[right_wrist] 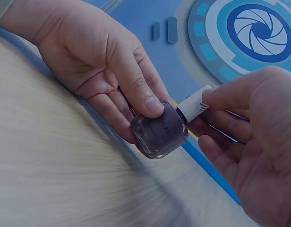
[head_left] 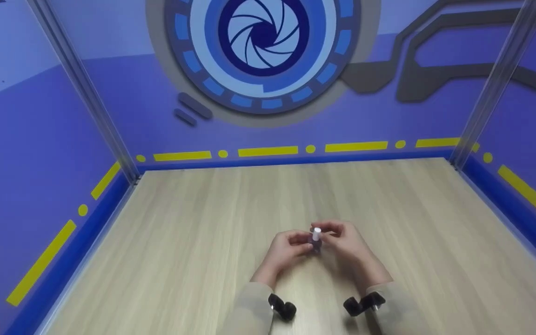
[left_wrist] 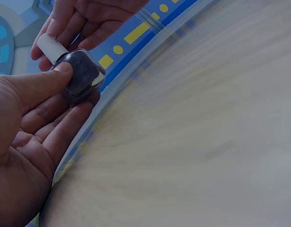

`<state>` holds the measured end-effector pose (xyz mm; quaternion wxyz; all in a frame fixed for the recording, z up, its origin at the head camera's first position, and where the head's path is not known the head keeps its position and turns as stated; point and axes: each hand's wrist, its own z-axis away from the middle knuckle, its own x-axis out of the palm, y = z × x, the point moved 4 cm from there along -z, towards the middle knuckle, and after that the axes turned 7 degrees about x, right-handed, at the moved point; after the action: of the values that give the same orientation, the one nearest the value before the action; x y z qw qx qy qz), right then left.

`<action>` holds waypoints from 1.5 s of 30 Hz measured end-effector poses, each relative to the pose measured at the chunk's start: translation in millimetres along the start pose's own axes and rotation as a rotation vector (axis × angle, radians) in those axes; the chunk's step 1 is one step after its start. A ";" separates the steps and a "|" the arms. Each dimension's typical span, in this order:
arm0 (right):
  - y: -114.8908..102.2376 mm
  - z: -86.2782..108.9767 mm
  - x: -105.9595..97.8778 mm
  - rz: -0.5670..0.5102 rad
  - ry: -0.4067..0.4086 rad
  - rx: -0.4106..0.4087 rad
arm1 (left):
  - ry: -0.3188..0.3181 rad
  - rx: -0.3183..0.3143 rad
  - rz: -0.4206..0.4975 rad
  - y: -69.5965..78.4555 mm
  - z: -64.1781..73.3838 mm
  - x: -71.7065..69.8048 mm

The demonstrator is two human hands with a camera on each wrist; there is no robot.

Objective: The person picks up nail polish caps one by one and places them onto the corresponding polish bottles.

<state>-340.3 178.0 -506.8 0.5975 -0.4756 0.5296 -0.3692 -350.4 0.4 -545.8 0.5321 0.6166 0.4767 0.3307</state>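
A pale wood-grain tabletop [head_left: 193, 223] spreads beneath the left hand [head_left: 286, 251] and right hand [head_left: 349, 243]. Beyond them, a blue back wall [head_left: 123, 93] carries a round shutter emblem [head_left: 263, 35] above a row of yellow dashes [head_left: 268, 151]; a metal post [head_left: 84, 88] stands ahead to their left, a second post [head_left: 495, 83] ahead to their right.

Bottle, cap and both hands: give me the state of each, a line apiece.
Bottle: held in the left hand, dark, cap at its neck.
Cap: white, at the bottle's neck; whether screwed tight, cannot tell.
Left hand: holding the bottle, thumb on its face.
Right hand: holding the cap, thumb against it.
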 end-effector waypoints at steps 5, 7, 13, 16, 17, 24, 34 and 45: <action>0.7 0.2 -0.3 0.014 0.019 0.039 | -0.001 0.008 -0.029 0.2 -0.2 -0.1; 0.4 0.5 -0.2 0.020 0.028 0.054 | -0.002 0.010 -0.035 0.3 -0.4 -0.3; -0.4 0.6 0.1 0.033 0.047 0.067 | -0.004 0.009 -0.031 0.1 -0.4 -0.3; -0.4 0.7 0.3 0.028 0.056 0.081 | -0.002 0.009 -0.029 -0.1 -0.3 -0.6; -0.1 0.6 0.4 0.025 0.062 0.088 | -0.001 0.009 -0.028 0.0 -0.2 -0.7; 1.9 -0.5 0.6 0.013 0.095 0.112 | -0.002 0.006 -0.017 2.4 1.2 -0.8; 4.6 -1.5 3.5 -0.037 0.135 0.127 | -0.012 0.004 -0.002 5.9 2.2 0.5; 2.8 1.9 0.7 -0.063 0.058 0.090 | -0.003 0.008 -0.024 3.2 0.7 -0.1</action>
<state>-338.5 178.4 -509.7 0.5908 -0.4540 0.5141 -0.4249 -349.1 0.2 -542.8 0.5342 0.6133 0.4847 0.3217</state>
